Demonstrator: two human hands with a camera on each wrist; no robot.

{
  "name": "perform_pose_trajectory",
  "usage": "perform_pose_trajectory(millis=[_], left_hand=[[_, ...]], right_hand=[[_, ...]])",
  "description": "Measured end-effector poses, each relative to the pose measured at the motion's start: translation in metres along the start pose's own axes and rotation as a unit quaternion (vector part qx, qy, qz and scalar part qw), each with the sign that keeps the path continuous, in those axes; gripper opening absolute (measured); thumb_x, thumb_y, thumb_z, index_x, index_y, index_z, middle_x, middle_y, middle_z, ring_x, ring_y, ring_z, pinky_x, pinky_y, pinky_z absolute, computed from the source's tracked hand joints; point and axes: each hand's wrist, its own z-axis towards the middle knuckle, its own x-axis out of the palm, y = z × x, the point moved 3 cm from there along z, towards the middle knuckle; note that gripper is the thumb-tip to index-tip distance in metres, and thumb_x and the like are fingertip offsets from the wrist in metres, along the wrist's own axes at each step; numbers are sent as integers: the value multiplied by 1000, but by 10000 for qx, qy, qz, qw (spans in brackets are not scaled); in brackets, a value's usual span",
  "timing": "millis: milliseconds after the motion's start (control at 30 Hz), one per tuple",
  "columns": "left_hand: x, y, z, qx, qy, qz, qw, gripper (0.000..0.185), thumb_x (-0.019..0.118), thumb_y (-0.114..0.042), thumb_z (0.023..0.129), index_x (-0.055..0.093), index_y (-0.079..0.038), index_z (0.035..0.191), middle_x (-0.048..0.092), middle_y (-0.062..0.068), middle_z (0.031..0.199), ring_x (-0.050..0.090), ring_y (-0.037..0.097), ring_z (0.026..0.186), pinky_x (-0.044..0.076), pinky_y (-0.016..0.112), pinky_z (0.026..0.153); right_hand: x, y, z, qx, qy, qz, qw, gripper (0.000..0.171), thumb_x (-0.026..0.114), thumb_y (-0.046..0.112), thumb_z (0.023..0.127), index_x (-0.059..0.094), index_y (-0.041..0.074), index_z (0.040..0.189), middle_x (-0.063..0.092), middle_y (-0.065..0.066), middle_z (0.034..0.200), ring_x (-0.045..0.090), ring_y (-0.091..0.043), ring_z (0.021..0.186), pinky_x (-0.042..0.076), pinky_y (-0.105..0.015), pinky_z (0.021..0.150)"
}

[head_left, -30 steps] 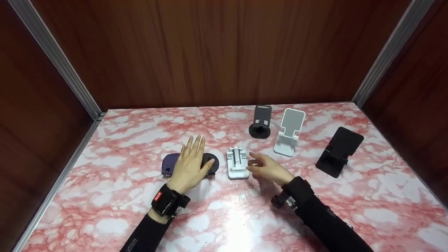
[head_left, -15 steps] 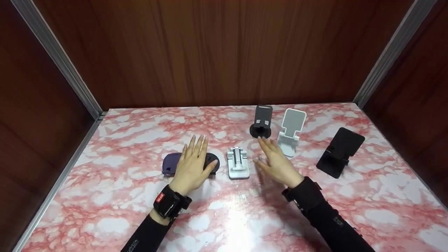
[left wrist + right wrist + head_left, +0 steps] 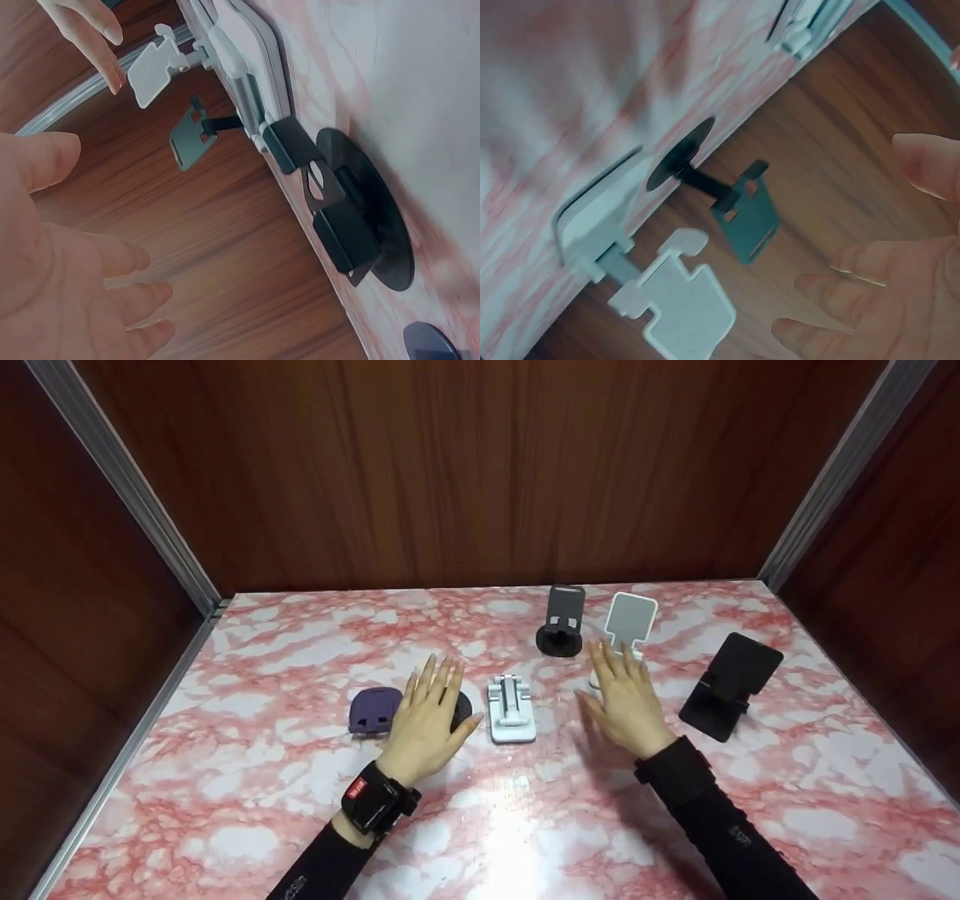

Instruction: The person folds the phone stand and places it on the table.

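Observation:
My left hand (image 3: 424, 727) hovers with fingers extended over a folded black phone stand (image 3: 367, 210) with a round base, which it partly hides in the head view. A purple phone stand (image 3: 375, 709) lies to its left. Between the hands is a folded white phone stand (image 3: 513, 718). My right hand (image 3: 628, 706), fingers spread and holding nothing, is raised in front of an upright white-and-grey phone stand (image 3: 630, 617), covering most of its base in the head view. In the right wrist view a gap shows between those fingers and that stand's plate (image 3: 686, 307).
An upright black phone stand (image 3: 564, 622) with a round base stands at the back, left of the white-and-grey one. Farther right is another black phone stand (image 3: 731, 682), unfolded. Brown wood-look panels (image 3: 480, 472) enclose the red-and-white marbled table (image 3: 300, 645) at the back and sides.
My right hand has moved right and up from beside the folded white stand, its curved fingers straightening. My left hand has shifted slightly right, uncovering more of the purple stand.

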Motion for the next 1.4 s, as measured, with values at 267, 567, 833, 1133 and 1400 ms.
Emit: perform_pose_trajectory(millis=[267,567,833,1133,1400], left_hand=[[3,-5,-2,128,-81,46,9999,74,47,-47,101,24,-2,156,17,15,165,10,36,154,11,56,125],[4,-11,-3,244,-45,28,9997,76,47,-49,101,22,-3,156,18,17,164,12,37,153,11,55,125],[7,-15,-4,334,-75,-41,9994,76,47,-49,100,24,-4,156,21,17,164,14,37,153,14,56,125],[10,-16,-3,323,-47,-7,9995,74,49,-48,100,27,-3,155,20,15,164,12,35,153,14,55,125],[9,-16,-4,310,-3,53,9995,75,48,-49,100,27,-3,155,20,15,164,12,35,153,14,55,125]], right_hand=[[-13,-31,11,546,-26,291,9981,80,58,26,99,13,-13,152,14,-39,156,12,-57,145,11,-64,121],[-20,-69,28,1112,-107,1418,9836,84,54,18,98,-2,-19,149,1,-43,155,5,-56,146,6,-60,123],[-16,-89,46,1536,-810,2389,9554,73,58,5,93,15,-16,149,46,-44,135,49,-54,125,43,-51,109],[-11,-106,59,1938,-1240,3810,8955,34,59,-2,93,45,-15,121,69,-18,90,57,11,67,52,-5,64],[-5,-118,62,2158,-1085,5526,7977,9,57,-11,92,54,-11,101,64,10,64,66,0,60,59,-15,64]])
